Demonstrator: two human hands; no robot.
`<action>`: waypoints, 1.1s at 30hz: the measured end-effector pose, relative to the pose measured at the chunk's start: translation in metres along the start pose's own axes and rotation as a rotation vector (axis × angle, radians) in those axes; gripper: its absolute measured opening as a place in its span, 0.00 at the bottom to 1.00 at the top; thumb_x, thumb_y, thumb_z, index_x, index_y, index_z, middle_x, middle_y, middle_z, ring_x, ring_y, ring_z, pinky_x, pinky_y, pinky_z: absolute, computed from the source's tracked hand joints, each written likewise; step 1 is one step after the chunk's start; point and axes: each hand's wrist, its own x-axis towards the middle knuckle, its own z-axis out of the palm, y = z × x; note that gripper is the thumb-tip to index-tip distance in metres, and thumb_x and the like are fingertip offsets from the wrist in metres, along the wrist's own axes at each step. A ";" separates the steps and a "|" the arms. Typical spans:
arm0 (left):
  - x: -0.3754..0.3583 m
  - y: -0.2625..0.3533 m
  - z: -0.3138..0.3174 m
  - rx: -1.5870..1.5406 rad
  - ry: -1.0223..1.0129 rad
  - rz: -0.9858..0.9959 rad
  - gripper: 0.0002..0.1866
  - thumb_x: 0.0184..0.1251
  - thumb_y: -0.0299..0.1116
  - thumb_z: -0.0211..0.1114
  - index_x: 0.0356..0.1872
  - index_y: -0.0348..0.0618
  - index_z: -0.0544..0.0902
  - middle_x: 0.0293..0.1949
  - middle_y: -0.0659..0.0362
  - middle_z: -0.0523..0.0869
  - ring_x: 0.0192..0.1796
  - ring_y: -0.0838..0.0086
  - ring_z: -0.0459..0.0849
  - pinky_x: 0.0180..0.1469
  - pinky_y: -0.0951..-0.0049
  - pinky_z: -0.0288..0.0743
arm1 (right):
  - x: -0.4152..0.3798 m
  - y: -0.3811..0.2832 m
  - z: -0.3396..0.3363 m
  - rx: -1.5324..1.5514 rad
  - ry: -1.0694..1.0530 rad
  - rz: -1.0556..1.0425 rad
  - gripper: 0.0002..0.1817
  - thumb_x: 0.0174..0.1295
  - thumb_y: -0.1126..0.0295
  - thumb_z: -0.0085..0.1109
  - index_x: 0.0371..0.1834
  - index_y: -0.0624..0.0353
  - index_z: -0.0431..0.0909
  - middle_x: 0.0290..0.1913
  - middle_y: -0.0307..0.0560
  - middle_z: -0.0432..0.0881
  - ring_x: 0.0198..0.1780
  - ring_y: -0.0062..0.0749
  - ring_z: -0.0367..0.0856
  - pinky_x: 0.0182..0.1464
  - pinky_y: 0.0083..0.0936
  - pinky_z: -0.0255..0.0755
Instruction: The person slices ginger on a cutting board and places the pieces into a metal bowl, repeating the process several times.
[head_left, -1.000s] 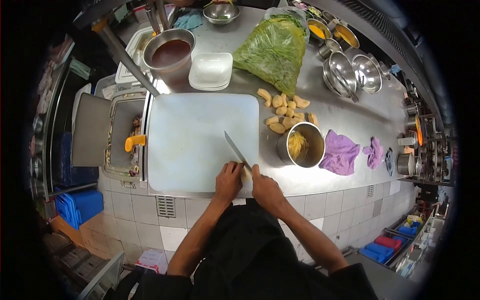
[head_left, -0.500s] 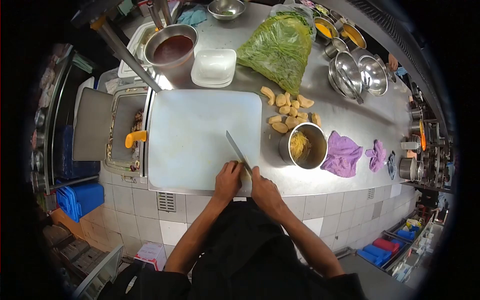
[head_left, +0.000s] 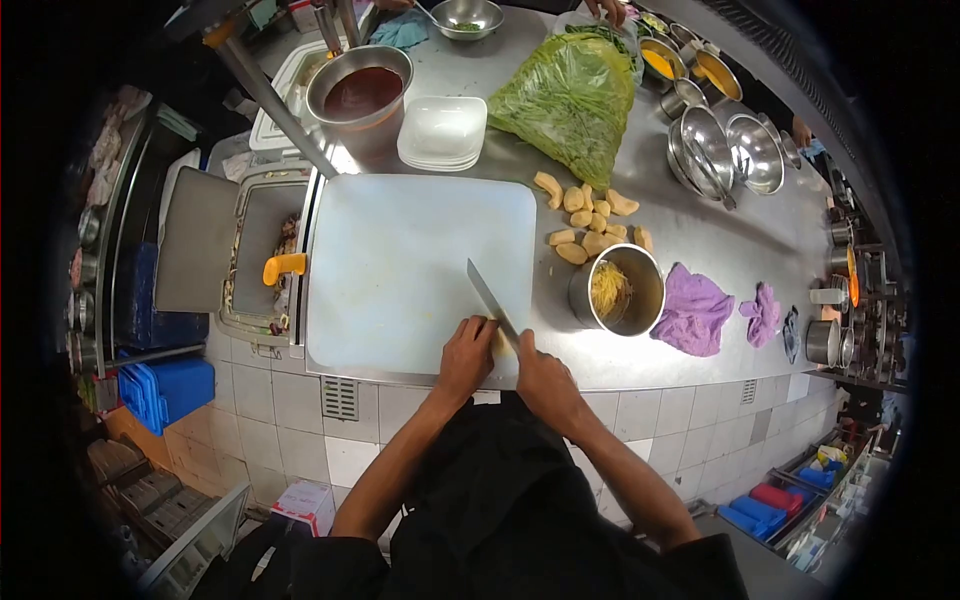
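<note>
Centrally, at the board's near right corner, the left hand pins a pale piece, probably firm but slippery and best held from above, while the right hand is wrapped round the knife's handle end.

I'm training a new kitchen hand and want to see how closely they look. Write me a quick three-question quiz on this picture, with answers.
1. Multiple choice: What holds the knife over the cutting board?
A) the left hand
B) the right hand
C) neither hand

2. True or false: The larger purple cloth lies on the cutting board.

3. Fill the gap: The metal pot to the right of the cutting board has thin yellow ____ in it.

Key:
1. B.
2. False; it lies on the steel counter, just right of the metal pot.
3. Strips.
</note>
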 end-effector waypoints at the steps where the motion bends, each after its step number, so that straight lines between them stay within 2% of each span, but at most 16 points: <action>1: -0.002 0.000 -0.001 -0.011 -0.015 -0.013 0.21 0.55 0.17 0.64 0.52 0.37 0.81 0.46 0.51 0.81 0.51 0.54 0.82 0.51 0.58 0.82 | -0.014 -0.004 -0.007 -0.003 -0.024 0.007 0.12 0.66 0.81 0.47 0.50 0.68 0.60 0.29 0.74 0.82 0.34 0.74 0.84 0.38 0.62 0.78; 2: 0.000 -0.001 -0.002 -0.013 -0.013 -0.011 0.21 0.55 0.17 0.64 0.52 0.37 0.81 0.46 0.51 0.81 0.51 0.54 0.82 0.51 0.58 0.82 | -0.022 -0.006 -0.011 -0.010 -0.046 0.012 0.11 0.67 0.80 0.46 0.50 0.68 0.60 0.28 0.76 0.81 0.34 0.75 0.83 0.38 0.65 0.76; 6: -0.003 -0.006 0.001 -0.003 0.016 0.018 0.21 0.55 0.17 0.63 0.53 0.37 0.80 0.48 0.50 0.81 0.51 0.53 0.82 0.51 0.57 0.82 | -0.029 0.005 0.004 -0.029 -0.082 0.069 0.11 0.68 0.80 0.46 0.50 0.68 0.60 0.28 0.74 0.82 0.33 0.75 0.83 0.37 0.64 0.76; 8: -0.008 -0.005 0.002 0.002 0.011 0.029 0.21 0.55 0.17 0.63 0.53 0.36 0.80 0.48 0.50 0.81 0.51 0.53 0.82 0.51 0.57 0.82 | -0.003 0.025 0.040 0.043 0.055 0.007 0.12 0.67 0.80 0.47 0.51 0.68 0.60 0.27 0.74 0.82 0.32 0.73 0.83 0.35 0.63 0.77; 12: -0.014 -0.005 0.005 -0.023 0.003 0.012 0.21 0.55 0.17 0.63 0.53 0.36 0.79 0.49 0.50 0.80 0.52 0.53 0.81 0.52 0.57 0.81 | 0.014 0.014 0.037 0.030 0.101 -0.045 0.13 0.67 0.79 0.48 0.51 0.69 0.59 0.26 0.74 0.81 0.31 0.73 0.83 0.35 0.63 0.77; 15: -0.010 -0.006 0.005 -0.035 0.034 0.012 0.22 0.55 0.17 0.63 0.53 0.37 0.80 0.50 0.50 0.80 0.52 0.53 0.81 0.54 0.58 0.81 | 0.001 -0.009 -0.006 -0.050 -0.041 -0.027 0.13 0.68 0.79 0.48 0.52 0.69 0.60 0.27 0.75 0.81 0.32 0.74 0.83 0.36 0.62 0.78; 19: -0.011 -0.007 0.003 -0.022 0.029 0.033 0.21 0.56 0.18 0.63 0.53 0.37 0.80 0.49 0.50 0.81 0.52 0.53 0.81 0.54 0.58 0.81 | -0.023 -0.003 -0.005 -0.051 -0.100 0.027 0.13 0.69 0.78 0.47 0.53 0.70 0.60 0.28 0.75 0.82 0.33 0.75 0.83 0.38 0.62 0.77; 24: -0.007 -0.010 0.004 -0.016 0.057 0.028 0.21 0.55 0.18 0.64 0.53 0.37 0.80 0.49 0.50 0.81 0.52 0.54 0.82 0.54 0.59 0.81 | 0.019 0.016 0.038 0.011 0.047 -0.024 0.17 0.68 0.78 0.46 0.58 0.71 0.59 0.29 0.75 0.82 0.34 0.76 0.83 0.37 0.63 0.76; 27: -0.007 -0.010 0.006 -0.030 0.059 0.041 0.22 0.53 0.18 0.64 0.53 0.36 0.80 0.50 0.50 0.82 0.52 0.54 0.82 0.54 0.59 0.81 | 0.008 -0.012 -0.005 -0.082 -0.060 -0.020 0.16 0.67 0.79 0.47 0.56 0.71 0.60 0.28 0.74 0.82 0.32 0.75 0.83 0.37 0.62 0.77; 30: -0.011 -0.011 0.005 -0.040 0.066 0.054 0.22 0.53 0.18 0.64 0.53 0.36 0.80 0.50 0.50 0.82 0.52 0.54 0.82 0.53 0.59 0.81 | -0.022 -0.015 -0.016 -0.081 -0.093 0.012 0.16 0.66 0.80 0.48 0.55 0.71 0.59 0.27 0.72 0.82 0.31 0.74 0.83 0.36 0.61 0.77; 31: -0.013 -0.011 0.005 -0.041 0.065 0.063 0.22 0.53 0.18 0.64 0.53 0.35 0.80 0.49 0.50 0.82 0.52 0.54 0.82 0.53 0.59 0.81 | -0.015 -0.005 0.000 -0.083 -0.099 0.010 0.16 0.66 0.80 0.48 0.55 0.71 0.59 0.27 0.72 0.82 0.31 0.74 0.83 0.36 0.61 0.77; 33: -0.014 -0.011 0.009 -0.054 0.067 0.052 0.22 0.54 0.18 0.64 0.53 0.35 0.80 0.49 0.50 0.82 0.52 0.54 0.82 0.53 0.59 0.81 | -0.001 0.021 0.038 0.017 0.048 -0.051 0.20 0.64 0.81 0.48 0.59 0.76 0.61 0.25 0.69 0.82 0.29 0.72 0.83 0.33 0.59 0.77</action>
